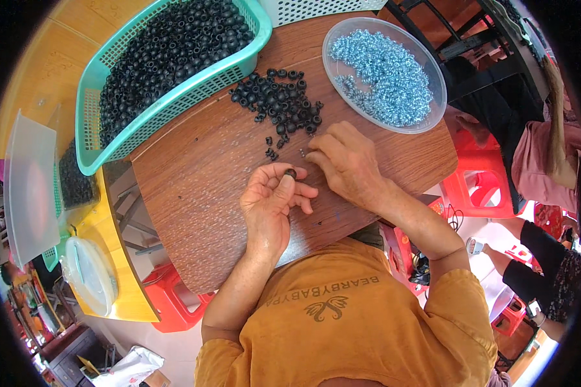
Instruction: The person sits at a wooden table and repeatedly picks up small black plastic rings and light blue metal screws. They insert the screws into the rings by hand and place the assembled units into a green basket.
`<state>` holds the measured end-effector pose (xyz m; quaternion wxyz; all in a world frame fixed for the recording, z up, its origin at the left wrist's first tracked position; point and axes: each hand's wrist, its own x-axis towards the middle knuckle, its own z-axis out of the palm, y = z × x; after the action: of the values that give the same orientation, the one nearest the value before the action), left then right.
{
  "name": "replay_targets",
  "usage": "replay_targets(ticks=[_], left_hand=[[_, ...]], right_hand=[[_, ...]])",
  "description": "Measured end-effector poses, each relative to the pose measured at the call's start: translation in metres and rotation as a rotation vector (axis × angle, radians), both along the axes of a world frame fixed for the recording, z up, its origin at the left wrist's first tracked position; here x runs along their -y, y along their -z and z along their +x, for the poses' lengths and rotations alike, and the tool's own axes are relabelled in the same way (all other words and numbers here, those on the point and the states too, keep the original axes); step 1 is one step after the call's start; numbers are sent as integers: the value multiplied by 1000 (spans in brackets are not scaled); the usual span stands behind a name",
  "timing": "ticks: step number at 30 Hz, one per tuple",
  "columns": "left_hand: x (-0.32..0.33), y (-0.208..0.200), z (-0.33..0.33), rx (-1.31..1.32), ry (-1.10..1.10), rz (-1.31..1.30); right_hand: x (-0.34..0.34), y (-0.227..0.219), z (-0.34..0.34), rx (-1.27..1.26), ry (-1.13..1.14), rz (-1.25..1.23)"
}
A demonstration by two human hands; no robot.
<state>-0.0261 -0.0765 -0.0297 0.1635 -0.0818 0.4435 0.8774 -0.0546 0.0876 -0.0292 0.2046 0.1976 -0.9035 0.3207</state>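
My left hand [266, 206] is over the wooden table, palm turned up. Between its thumb and index finger it pinches a small black round cap [290, 173]; the other fingers curl loosely. Just to the right, my right hand [347, 160] bends down to the tabletop with its fingertips drawn together. Whatever those fingertips hold, if anything, is too small to make out. Tiny pieces [303, 153] lie beside them. Beyond both hands spreads a loose pile of black caps [281, 100], with a few small black bits [272, 154] at its near end.
A green plastic basket [168, 103] full of black caps stands at the far left. At the far right, a clear round tub [440, 97] holds shiny light-blue small pieces [387, 77]. Red stools [474, 168] flank the brown table [193, 193]. Other people sit at right.
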Motion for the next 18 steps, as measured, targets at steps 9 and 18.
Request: replay_targets(ticks=[9,18], left_hand=[[3,2,4,-6,-44,53],[7,-7,3,55,-30,53]], right_hand=[[16,7,-5,-84,-28,61],[11,-12,4,143,-53,-130]])
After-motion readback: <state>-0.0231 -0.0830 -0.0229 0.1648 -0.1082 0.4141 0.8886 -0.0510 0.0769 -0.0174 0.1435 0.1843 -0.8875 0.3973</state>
